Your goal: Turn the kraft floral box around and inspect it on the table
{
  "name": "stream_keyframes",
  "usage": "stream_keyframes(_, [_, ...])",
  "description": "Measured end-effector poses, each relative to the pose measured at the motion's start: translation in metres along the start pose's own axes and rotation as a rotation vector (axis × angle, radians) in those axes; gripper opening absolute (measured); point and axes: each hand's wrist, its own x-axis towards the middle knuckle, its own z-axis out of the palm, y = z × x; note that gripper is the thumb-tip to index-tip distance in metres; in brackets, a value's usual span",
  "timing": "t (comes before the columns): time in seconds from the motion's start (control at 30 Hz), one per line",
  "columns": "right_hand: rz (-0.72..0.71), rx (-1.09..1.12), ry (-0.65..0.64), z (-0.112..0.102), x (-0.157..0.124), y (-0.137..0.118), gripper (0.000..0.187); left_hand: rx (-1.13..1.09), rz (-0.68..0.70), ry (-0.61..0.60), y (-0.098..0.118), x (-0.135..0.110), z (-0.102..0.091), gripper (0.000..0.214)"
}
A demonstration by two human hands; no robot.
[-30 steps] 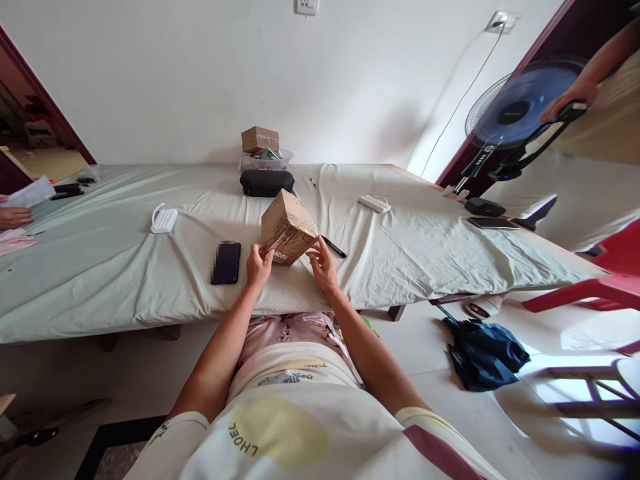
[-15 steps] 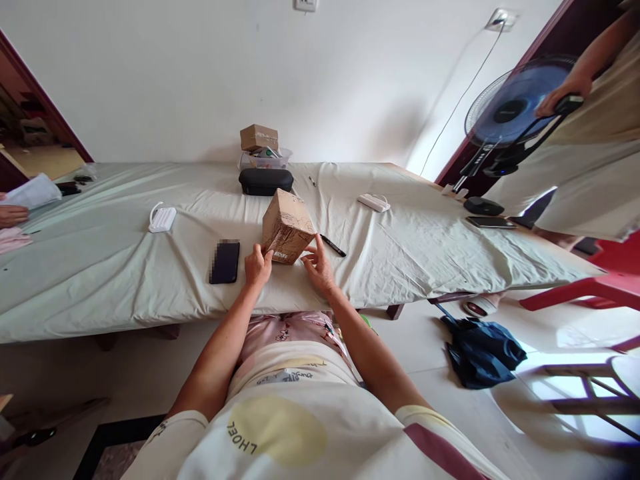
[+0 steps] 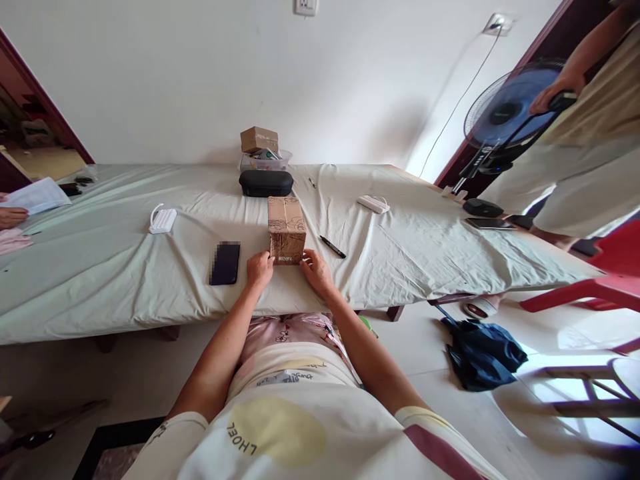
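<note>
A taped brown cardboard box (image 3: 286, 227) stands flat on the cloth-covered table (image 3: 100, 267) right in front of me. My left hand (image 3: 259, 269) grips its near left corner with curled fingers. My right hand (image 3: 316, 269) holds the near right corner the same way. A black pen (image 3: 333, 247) lies just right of the box and a black phone (image 3: 225, 263) lies just left of my left hand.
Farther back are a black case (image 3: 265, 182), a small cardboard box (image 3: 259, 139) on a clear tub, and white devices (image 3: 163, 219) (image 3: 373, 203). At the right a person's hand (image 3: 548, 94) holds a standing fan (image 3: 505, 107). Another person's hand (image 3: 13, 217) is at the left edge. A red chair (image 3: 600, 280) and dark cloth (image 3: 483, 353) sit on the floor.
The box was tipped up on an edge between my hands; it now rests flat and square on the table. The person at the right has moved the fan slightly.
</note>
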Motion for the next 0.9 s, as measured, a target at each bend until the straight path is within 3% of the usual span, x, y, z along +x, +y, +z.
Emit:
stream_keyframes(0.27, [0.062, -0.091, 0.03, -0.0016, -0.0003, -0.0036, 0.014, -0.011, 0.002, 0.001, -0.0014, 0.0006, 0.0025, 0.022])
stream_keyframes(0.6, [0.068, -0.038, 0.058, -0.0034, -0.0029, -0.0076, 0.019, -0.093, 0.004, 0.06, -0.0018, -0.0005, 0.0022, 0.026])
stream_keyframes(0.73, [0.059, -0.007, 0.035, -0.0041, -0.0042, -0.0095, 0.023, -0.15, -0.039, 0.035, -0.0004, -0.0019, -0.0018, 0.027])
stream_keyframes(0.9, [0.019, 0.066, 0.113, -0.0038, -0.0037, -0.009, 0.021, -0.147, -0.009, -0.02, 0.0013, -0.0021, -0.0036, 0.028])
